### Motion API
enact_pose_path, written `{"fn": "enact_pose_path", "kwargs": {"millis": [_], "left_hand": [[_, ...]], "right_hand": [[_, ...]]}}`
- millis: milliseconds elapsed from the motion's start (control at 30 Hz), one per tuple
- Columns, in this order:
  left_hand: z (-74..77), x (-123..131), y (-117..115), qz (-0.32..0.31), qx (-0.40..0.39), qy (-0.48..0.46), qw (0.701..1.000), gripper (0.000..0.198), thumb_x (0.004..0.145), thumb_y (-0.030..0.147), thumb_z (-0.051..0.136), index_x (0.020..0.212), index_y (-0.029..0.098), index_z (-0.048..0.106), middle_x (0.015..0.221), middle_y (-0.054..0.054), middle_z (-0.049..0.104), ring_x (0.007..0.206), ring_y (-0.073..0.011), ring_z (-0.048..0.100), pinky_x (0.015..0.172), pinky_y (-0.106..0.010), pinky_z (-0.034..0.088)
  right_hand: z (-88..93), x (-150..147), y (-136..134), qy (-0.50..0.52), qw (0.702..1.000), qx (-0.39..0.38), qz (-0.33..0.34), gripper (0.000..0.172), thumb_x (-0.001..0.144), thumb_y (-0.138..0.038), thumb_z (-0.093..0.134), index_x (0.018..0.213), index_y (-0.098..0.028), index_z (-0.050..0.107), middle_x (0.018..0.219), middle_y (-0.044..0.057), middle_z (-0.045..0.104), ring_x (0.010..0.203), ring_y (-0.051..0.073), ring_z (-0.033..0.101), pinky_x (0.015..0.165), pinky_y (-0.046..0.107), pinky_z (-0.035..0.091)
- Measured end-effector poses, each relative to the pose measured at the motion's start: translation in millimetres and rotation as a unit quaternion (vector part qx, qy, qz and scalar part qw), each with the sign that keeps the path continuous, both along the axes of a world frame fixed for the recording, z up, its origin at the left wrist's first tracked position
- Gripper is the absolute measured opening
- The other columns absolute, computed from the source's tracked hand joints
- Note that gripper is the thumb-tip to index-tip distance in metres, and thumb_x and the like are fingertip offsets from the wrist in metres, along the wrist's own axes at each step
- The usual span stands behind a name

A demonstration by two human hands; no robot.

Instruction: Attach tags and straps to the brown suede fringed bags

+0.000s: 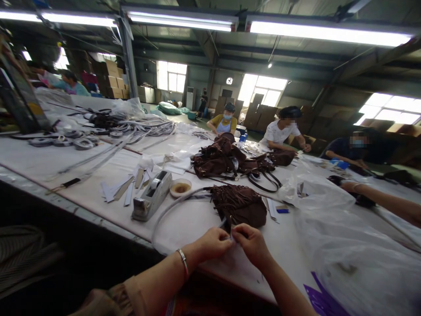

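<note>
Just in front of a brown fringed bag (241, 204), near the table's front edge, my two hands meet. My left hand (215, 242) is closed in a pinch, with a bracelet on its wrist. My right hand (250, 242) pinches close beside it, thumb and forefinger together. A small narrow piece (231, 223) stands up between the fingertips; its kind is too small to make out. From the bag, a strap in pale wrapping (164, 215) curves left over the table and down by the edge.
Left of the bag stand a tape dispenser (151, 195), a small bowl (180, 188) and loose strips (117, 188). Brown bags (217, 160) pile up behind. Clear plastic (348, 237) covers the right side, where another person's arm (388, 202) reaches in. Wrapped straps (144, 125) lie far left.
</note>
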State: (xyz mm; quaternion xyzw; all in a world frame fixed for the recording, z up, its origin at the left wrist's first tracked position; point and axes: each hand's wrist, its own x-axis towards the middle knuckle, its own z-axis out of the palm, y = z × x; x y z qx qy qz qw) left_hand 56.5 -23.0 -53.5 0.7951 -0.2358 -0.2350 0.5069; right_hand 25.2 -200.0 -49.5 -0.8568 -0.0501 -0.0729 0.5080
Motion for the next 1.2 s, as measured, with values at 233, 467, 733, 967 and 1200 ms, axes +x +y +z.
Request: {"fn": "enact_pose_path", "kwargs": {"millis": [233, 467, 733, 967, 1200], "left_hand": [[-14.5, -0.7, -13.8, 0.044, -0.037, -0.107, 0.993, 0.038, 0.082, 0.034, 0.05, 0.05, 0.016, 0.04, 0.054, 0.003, 0.038, 0.055, -0.0084, 0.035, 0.053, -0.024, 0.025], [-21.2, 4.5, -13.9, 0.04, -0.049, -0.099, 0.993, 0.027, 0.075, 0.028, 0.052, 0.052, 0.015, 0.047, 0.054, 0.003, 0.042, 0.056, -0.009, 0.038, 0.054, -0.023, 0.028], [-15.0, 4.9, -12.8, 0.036, -0.034, -0.069, 0.996, 0.028, 0.074, 0.027, 0.049, 0.049, 0.016, 0.041, 0.052, 0.003, 0.037, 0.053, -0.0087, 0.034, 0.05, -0.024, 0.024], [-16.0, 4.3, -15.7, 0.041, -0.014, -0.118, 0.992, 0.04, 0.08, 0.035, 0.055, 0.046, 0.015, 0.047, 0.05, 0.002, 0.042, 0.06, -0.0113, 0.042, 0.056, -0.023, 0.03], [-19.8, 2.3, -15.6, 0.038, -0.016, -0.125, 0.991, 0.02, 0.076, 0.025, 0.06, 0.059, 0.015, 0.066, 0.065, -0.003, 0.061, 0.074, -0.0169, 0.054, 0.068, -0.023, 0.041]], "right_hand": [[0.5, 1.1, -0.7, -0.013, 1.0, -0.02, 0.011, 0.029, 0.083, -0.025, 0.059, 0.111, -0.02, 0.064, 0.076, 0.0, 0.064, 0.069, 0.017, 0.058, 0.066, 0.028, 0.047], [37.9, 10.0, -3.4, -0.108, 0.95, -0.269, 0.119, 0.015, 0.086, -0.013, 0.055, 0.082, -0.021, 0.068, 0.083, 0.003, 0.061, 0.079, 0.016, 0.056, 0.072, 0.027, 0.042], [23.2, -0.1, 2.2, -0.254, 0.843, -0.454, 0.138, 0.019, 0.088, -0.008, 0.051, 0.075, -0.018, 0.06, 0.077, 0.005, 0.058, 0.074, 0.019, 0.047, 0.072, 0.033, 0.038], [34.5, 2.2, -11.1, -0.133, 0.913, -0.319, 0.216, 0.021, 0.094, -0.016, 0.048, 0.081, -0.02, 0.065, 0.083, 0.004, 0.062, 0.081, 0.016, 0.056, 0.074, 0.027, 0.042], [48.2, 25.5, -2.7, -0.055, 0.913, -0.357, 0.192, 0.01, 0.077, -0.014, 0.063, 0.08, -0.021, 0.069, 0.08, 0.001, 0.064, 0.074, 0.014, 0.057, 0.064, 0.024, 0.038]]}}
